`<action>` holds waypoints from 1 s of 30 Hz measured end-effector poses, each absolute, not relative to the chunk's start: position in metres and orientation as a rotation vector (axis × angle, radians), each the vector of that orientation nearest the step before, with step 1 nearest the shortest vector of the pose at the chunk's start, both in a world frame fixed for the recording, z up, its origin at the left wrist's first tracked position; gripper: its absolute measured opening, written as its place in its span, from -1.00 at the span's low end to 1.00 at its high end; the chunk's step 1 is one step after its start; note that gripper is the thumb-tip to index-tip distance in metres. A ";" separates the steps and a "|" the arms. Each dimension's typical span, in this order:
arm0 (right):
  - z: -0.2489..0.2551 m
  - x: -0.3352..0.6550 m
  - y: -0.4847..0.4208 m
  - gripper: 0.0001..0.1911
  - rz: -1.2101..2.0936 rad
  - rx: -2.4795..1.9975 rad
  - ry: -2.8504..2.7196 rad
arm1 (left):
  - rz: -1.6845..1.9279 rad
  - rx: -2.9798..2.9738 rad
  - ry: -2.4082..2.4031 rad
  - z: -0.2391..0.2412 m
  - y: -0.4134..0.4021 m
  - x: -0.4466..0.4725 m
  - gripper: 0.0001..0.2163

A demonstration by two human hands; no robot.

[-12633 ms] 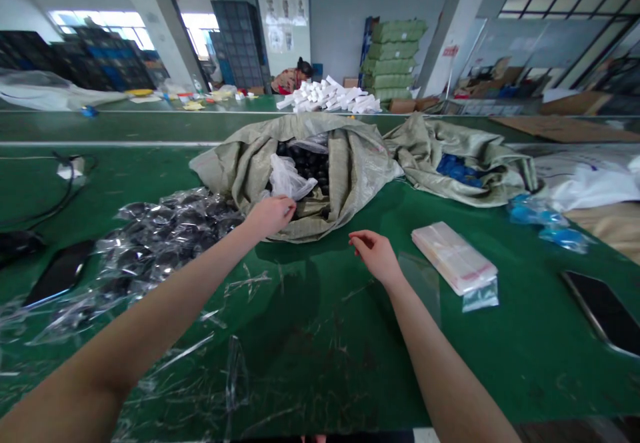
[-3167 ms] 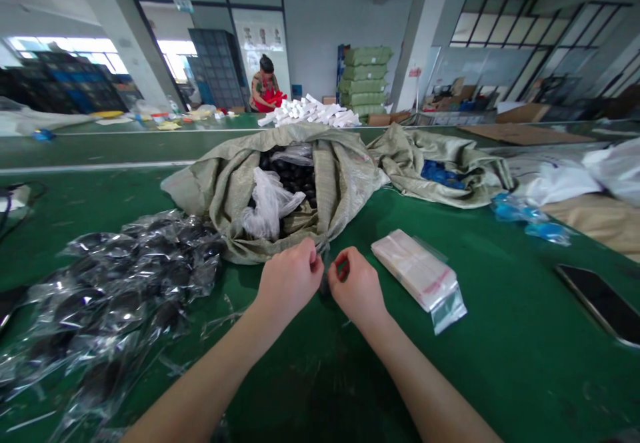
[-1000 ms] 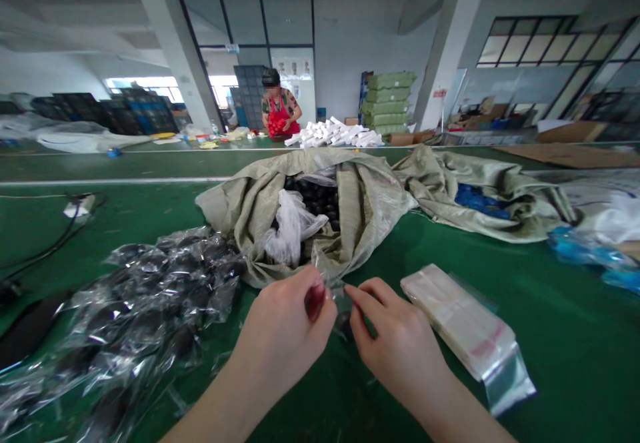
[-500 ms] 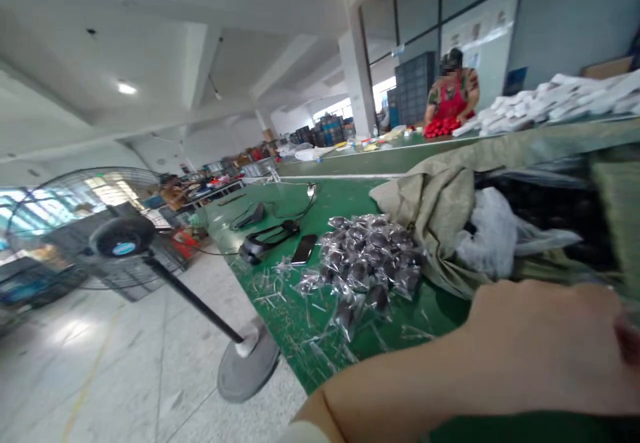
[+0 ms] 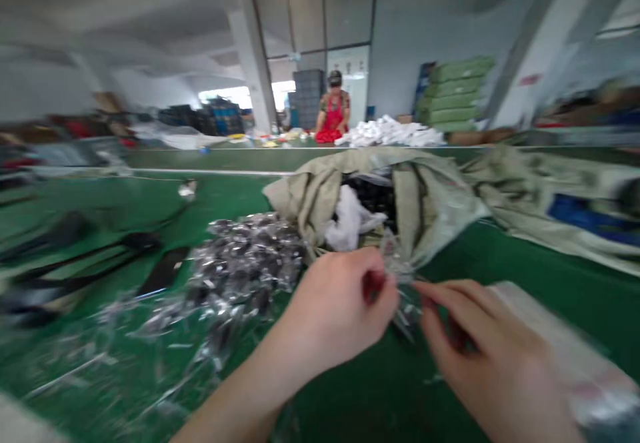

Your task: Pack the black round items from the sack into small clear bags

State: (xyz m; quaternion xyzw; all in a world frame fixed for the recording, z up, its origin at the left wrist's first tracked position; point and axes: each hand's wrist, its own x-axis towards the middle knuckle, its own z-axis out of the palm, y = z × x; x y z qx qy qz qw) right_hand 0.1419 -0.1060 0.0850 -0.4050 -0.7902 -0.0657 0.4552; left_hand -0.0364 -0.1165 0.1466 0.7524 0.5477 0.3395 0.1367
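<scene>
My left hand (image 5: 335,309) is closed in a pinch at the edge of a clear plastic bag (image 5: 397,266). Facing it, my right hand (image 5: 495,349) also pinches the bag with thumb and fingertips. Motion blur hides whether anything is inside the bag. Left of my hands lies a heap of dark rounded pieces (image 5: 250,256), each wrapped in clear plastic. Just beyond them, an open beige sack (image 5: 440,209) shows black pieces (image 5: 373,193) and white plastic film (image 5: 347,219). Beneath my right hand and beside it lies a stack of flat clear bags (image 5: 545,326).
A dark phone (image 5: 163,271) and black strapped gear (image 5: 135,243) lie on the green table (image 5: 235,193) at left, with thin plastic scraps in front. Another sack with blue cloth (image 5: 595,219) is at right. Across the table, a co-worker (image 5: 333,113) stands beside white pieces (image 5: 390,131).
The view has swung right, dropping the standing fan from sight. Both hands now show in front of the sack, pinching the clear bag; earlier just one arm and hand showed at lower right.
</scene>
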 end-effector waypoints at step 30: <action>0.001 0.176 -0.077 -0.76 0.492 -1.165 -1.922 | 0.337 2.517 1.764 0.064 -0.052 0.011 -0.86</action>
